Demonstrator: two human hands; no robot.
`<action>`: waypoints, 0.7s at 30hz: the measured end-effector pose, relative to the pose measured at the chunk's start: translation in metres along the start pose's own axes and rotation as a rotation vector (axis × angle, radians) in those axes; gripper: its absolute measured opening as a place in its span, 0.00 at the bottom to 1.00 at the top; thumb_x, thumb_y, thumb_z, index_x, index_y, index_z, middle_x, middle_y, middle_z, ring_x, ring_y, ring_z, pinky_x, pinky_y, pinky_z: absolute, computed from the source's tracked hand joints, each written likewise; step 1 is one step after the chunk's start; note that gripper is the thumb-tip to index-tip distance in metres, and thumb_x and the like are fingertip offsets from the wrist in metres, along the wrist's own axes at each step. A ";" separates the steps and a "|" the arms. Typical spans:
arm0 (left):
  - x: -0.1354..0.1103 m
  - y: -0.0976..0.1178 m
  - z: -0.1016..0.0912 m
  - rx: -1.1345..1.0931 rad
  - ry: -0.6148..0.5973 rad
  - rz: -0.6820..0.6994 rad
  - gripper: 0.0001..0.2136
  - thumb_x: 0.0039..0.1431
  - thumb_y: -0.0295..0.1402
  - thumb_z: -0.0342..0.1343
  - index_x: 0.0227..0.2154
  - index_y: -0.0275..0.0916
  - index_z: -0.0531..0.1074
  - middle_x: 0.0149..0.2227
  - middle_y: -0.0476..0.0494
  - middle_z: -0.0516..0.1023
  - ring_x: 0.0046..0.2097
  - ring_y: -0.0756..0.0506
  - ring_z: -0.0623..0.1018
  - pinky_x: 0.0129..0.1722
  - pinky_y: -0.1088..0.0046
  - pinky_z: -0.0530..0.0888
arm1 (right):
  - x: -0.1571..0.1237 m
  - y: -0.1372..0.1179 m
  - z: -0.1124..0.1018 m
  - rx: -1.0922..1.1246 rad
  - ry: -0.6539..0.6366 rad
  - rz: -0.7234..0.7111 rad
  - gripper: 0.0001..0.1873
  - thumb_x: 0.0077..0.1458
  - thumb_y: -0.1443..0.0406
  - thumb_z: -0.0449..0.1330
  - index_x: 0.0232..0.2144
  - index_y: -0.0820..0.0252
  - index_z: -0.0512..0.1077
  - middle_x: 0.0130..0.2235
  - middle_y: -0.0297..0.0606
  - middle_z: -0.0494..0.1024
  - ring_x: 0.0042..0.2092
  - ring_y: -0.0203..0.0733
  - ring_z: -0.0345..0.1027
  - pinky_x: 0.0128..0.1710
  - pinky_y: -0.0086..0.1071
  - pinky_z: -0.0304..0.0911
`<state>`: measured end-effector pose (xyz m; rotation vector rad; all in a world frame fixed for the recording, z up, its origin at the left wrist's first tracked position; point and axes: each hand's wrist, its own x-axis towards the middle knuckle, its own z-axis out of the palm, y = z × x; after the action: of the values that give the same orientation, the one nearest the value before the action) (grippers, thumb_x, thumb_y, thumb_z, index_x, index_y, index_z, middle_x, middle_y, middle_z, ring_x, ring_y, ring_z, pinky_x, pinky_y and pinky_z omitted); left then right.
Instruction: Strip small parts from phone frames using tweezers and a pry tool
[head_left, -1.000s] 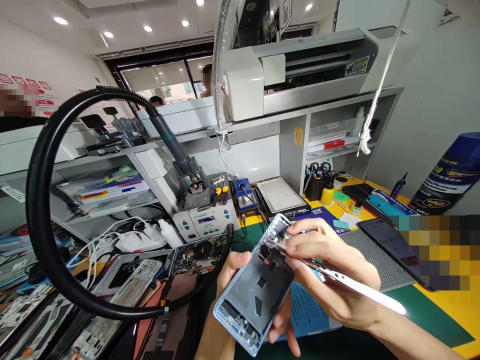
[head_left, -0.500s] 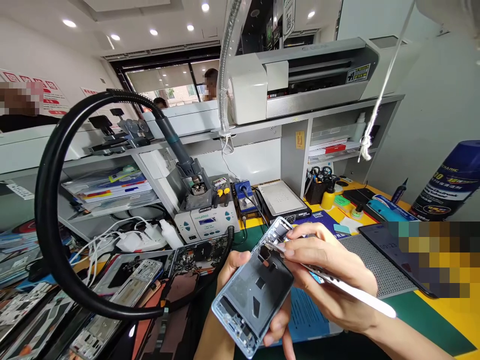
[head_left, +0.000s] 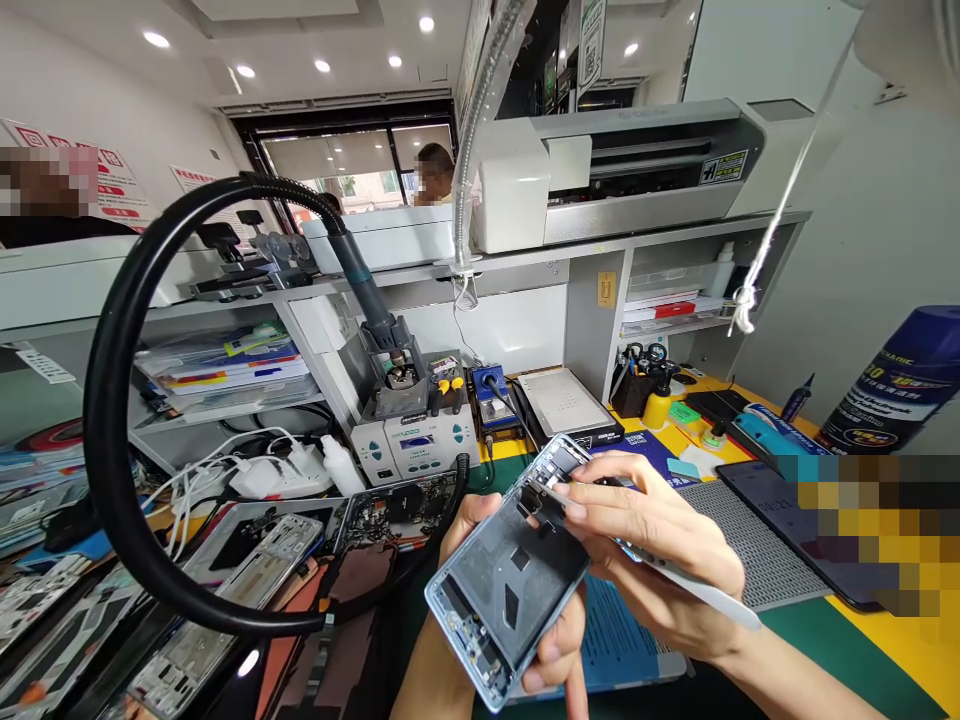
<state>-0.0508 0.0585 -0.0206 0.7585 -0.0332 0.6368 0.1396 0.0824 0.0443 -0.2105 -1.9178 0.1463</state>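
Observation:
My left hand (head_left: 559, 640) grips an opened phone frame (head_left: 517, 570) from beneath and along both edges, thumb on its left side. The frame is tilted, its light-blue rim and dark grey inside facing me, with small parts at the top and bottom ends. Over its upper right part, my right hand (head_left: 660, 540) pinches slim silver-white tweezers (head_left: 712, 595). Their rounded back end sticks out past my palm. The tips reach toward a dark flap (head_left: 532, 500) near the top of the frame; fingers partly hide them, and I cannot tell whether they touch.
A blue box or pad (head_left: 615, 640) lies under my hands on the green mat (head_left: 855, 640). Left are opened phones (head_left: 232, 610) and a looping black hose (head_left: 101, 440) from a hot-air station (head_left: 412, 445). Another phone (head_left: 795, 530) and a spray can (head_left: 892, 380) stand right. People are beyond the shelf.
The view has shifted slightly. The tweezers have turned in my right hand, and their back end now shows narrower and farther left. My left hand still holds the phone frame.

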 end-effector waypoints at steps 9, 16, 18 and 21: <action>0.002 0.001 0.005 -0.015 0.009 -0.036 0.43 0.51 0.69 0.34 0.24 0.29 0.75 0.23 0.41 0.70 0.16 0.45 0.67 0.25 0.57 0.72 | -0.002 0.002 0.001 0.007 -0.011 0.003 0.29 0.53 0.80 0.62 0.54 0.53 0.76 0.44 0.42 0.86 0.43 0.53 0.78 0.44 0.51 0.76; 0.003 -0.002 -0.002 -0.010 -0.070 -0.009 0.45 0.51 0.69 0.30 0.26 0.29 0.76 0.24 0.41 0.70 0.17 0.45 0.67 0.24 0.60 0.71 | -0.002 0.002 0.003 -0.009 0.002 -0.012 0.26 0.54 0.79 0.61 0.52 0.55 0.77 0.42 0.42 0.87 0.42 0.52 0.79 0.44 0.51 0.75; 0.002 -0.003 -0.005 -0.003 -0.087 -0.005 0.47 0.51 0.70 0.28 0.27 0.28 0.76 0.24 0.40 0.70 0.17 0.45 0.68 0.24 0.61 0.70 | -0.002 0.001 0.003 -0.009 0.006 -0.012 0.26 0.55 0.79 0.60 0.53 0.54 0.76 0.42 0.43 0.87 0.42 0.51 0.79 0.44 0.51 0.75; 0.001 -0.004 -0.006 0.025 -0.058 -0.005 0.47 0.52 0.70 0.26 0.25 0.30 0.75 0.22 0.42 0.68 0.17 0.45 0.66 0.25 0.60 0.70 | -0.003 0.001 0.003 -0.010 0.002 -0.007 0.25 0.55 0.79 0.61 0.52 0.55 0.76 0.42 0.43 0.87 0.42 0.52 0.79 0.45 0.51 0.75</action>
<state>-0.0489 0.0601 -0.0273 0.8009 -0.0770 0.6107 0.1380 0.0829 0.0403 -0.2107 -1.9174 0.1317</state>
